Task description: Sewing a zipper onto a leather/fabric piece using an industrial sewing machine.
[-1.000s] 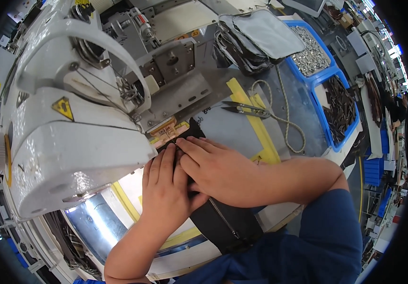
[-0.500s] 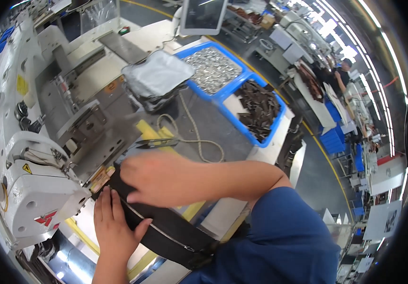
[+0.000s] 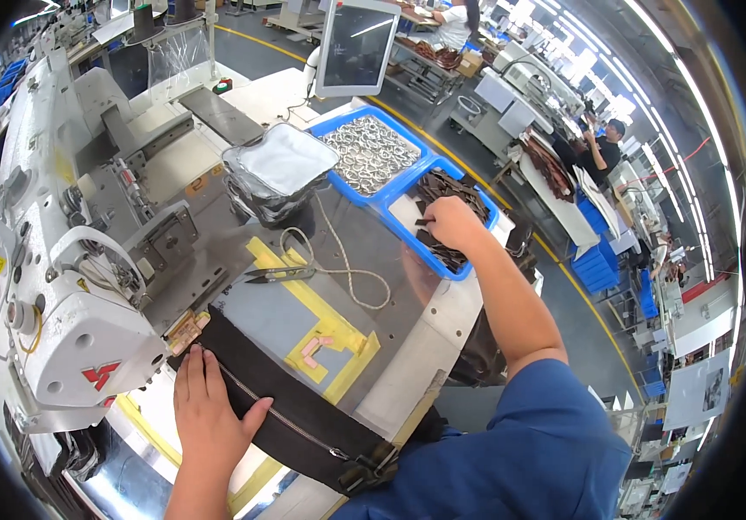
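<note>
My left hand (image 3: 210, 416) lies with fingers outstretched on a black fabric piece (image 3: 299, 394) with a long metal zipper (image 3: 290, 421), beside the white sewing machine head (image 3: 87, 334). My right hand (image 3: 449, 222) is at the blue tray (image 3: 484, 243) of dark brown strips (image 3: 455, 186), its fingertips pinched on a small dark strip (image 3: 422, 222). Small pale blocks (image 3: 187, 329) lie at the fabric's far end.
A tray of silver rings (image 3: 369, 152), a stack of padded pieces (image 3: 278, 169), thread snips (image 3: 278, 273), a looped cord (image 3: 351, 270) and yellow tape (image 3: 360, 342) are on the worktable. A screen (image 3: 353, 48) stands behind; two people (image 3: 603, 147) (image 3: 455, 26) work at other stations.
My right hand has left the fabric and moved up and rightward into the brown-strip tray. My left hand remains on the fabric. The view has swung to show more of the room.
</note>
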A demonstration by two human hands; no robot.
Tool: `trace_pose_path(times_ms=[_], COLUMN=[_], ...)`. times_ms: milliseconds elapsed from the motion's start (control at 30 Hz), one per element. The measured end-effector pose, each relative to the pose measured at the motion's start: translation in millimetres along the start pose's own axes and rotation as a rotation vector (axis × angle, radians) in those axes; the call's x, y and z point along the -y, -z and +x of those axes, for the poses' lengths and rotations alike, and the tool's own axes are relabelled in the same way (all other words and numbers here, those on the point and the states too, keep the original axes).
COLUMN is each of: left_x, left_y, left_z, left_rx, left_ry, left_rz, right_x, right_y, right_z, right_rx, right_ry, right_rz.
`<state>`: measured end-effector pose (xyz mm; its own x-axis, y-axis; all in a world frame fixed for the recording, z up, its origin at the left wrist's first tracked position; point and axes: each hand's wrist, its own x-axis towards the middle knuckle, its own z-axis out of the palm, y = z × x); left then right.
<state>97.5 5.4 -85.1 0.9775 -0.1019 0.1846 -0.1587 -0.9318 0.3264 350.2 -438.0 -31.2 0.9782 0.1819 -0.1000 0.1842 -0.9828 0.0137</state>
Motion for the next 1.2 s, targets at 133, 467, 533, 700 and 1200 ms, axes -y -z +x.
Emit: trace_pose_path(times_ms=[133, 467, 533, 700, 1200], left_x=[-0.2, -2.2, -1.9, -2.0, -0.3], left_y=[4.0, 5.3, 2.0, 1.6, 6.1], left_z=[-1.1, 1.6, -0.9, -7.3, -5.3], left_rx=[0.016, -0.035, -0.076, -0.088, -0.097], left_ry=[0.019, -0.040, -0.096, -0.097, -0.106], left_rz=[0.001, -0.019, 0.007, 0.013, -0.010], right_x=[29.5, 233.3, 262.5, 308.8, 307.7], right_y=[10.8, 16.6, 11.2, -20.3, -35.4], right_z=[-1.6, -30.2, -26.4, -21.7, -36.3], right_rx=[-0.177, 0.124, 0.116, -0.193, -0.403], right_ry=[-0.051, 0.483, 0.678, 1.066, 1.278], right_rz=[0.319, 0.820, 0.759, 0.550, 0.313])
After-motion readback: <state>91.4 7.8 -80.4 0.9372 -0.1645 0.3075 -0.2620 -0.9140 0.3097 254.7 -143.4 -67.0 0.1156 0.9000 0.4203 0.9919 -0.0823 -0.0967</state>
